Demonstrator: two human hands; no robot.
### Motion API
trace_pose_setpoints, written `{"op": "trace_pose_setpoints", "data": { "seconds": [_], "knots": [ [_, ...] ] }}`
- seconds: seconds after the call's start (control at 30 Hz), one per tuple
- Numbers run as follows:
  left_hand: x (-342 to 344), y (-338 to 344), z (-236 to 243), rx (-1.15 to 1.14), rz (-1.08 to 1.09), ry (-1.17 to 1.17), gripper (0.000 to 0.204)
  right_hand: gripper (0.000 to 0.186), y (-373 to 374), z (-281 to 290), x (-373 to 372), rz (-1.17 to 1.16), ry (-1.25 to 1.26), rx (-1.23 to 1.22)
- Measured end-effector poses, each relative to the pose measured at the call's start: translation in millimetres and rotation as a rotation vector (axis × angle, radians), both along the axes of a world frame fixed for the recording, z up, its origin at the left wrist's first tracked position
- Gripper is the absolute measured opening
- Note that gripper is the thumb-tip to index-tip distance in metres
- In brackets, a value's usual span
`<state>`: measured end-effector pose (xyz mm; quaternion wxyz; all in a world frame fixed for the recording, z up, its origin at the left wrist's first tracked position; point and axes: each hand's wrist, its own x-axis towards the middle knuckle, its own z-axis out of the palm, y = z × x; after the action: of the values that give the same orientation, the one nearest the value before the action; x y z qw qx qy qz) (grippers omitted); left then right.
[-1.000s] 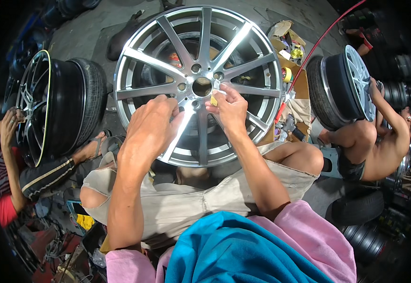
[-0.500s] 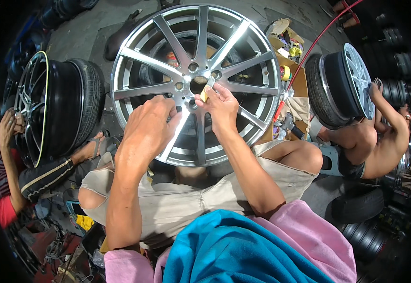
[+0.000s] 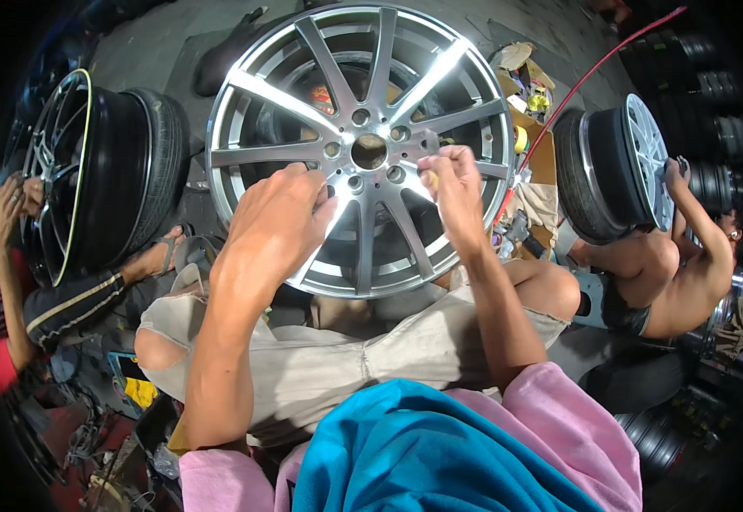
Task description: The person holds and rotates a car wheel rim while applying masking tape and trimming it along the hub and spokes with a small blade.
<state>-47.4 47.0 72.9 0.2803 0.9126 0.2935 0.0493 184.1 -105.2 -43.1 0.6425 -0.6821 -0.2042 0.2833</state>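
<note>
A silver multi-spoke alloy wheel (image 3: 260, 155) lies face up before me. My left hand (image 3: 279, 218) grips its lower-left part, fingers curled onto a spoke, their tips partly hidden. My right hand (image 3: 450, 192) is closed on a small yellow piece (image 3: 433, 179), mostly hidden by the fingers, over the spokes right of the hub. My knees and beige trousers are just below the wheel.
Co-workers handle standing wheels at left (image 3: 81, 171) and right (image 3: 610, 171): a red-sleeved arm (image 3: 17, 341), a bare-backed person (image 3: 678, 290). A cardboard box (image 3: 542, 136) of supplies and a red hose (image 3: 576, 85) are right of my wheel; stacked rims (image 3: 700, 111) line the right edge.
My right hand has shifted rightward from beside the hub to the right-hand spokes with the yellow piece. The wheel appears slightly turned. My left hand remains at the lower left.
</note>
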Motion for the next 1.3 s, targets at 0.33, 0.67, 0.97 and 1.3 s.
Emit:
{"op": "trace_pose_setpoints", "data": {
  "seconds": [0.33, 0.67, 0.97, 1.3],
  "knots": [
    [-4.0, -23.7, -16.7, 0.015, -0.114, -0.011, 0.025, 0.017, 2.0, 48.6, 26.9, 0.44, -0.998, -0.402],
    [-5.4, -28.0, -17.3, 0.008, -0.121, -0.032, 0.023, 0.017, 17.2, 42.9, 43.3, 0.535, -1.349, -0.381],
    [-8.2, -28.3, -15.6, -0.007, -0.114, -0.058, 0.022, 0.014, 34.1, 58.1, 52.5, 0.663, -1.47, -0.43],
    [-7.2, -28.1, -20.5, 0.007, -0.123, -0.091, 0.021, 0.017, 79.5, 76.5, 78.7, 0.956, -1.768, -0.29]
  ]
}}
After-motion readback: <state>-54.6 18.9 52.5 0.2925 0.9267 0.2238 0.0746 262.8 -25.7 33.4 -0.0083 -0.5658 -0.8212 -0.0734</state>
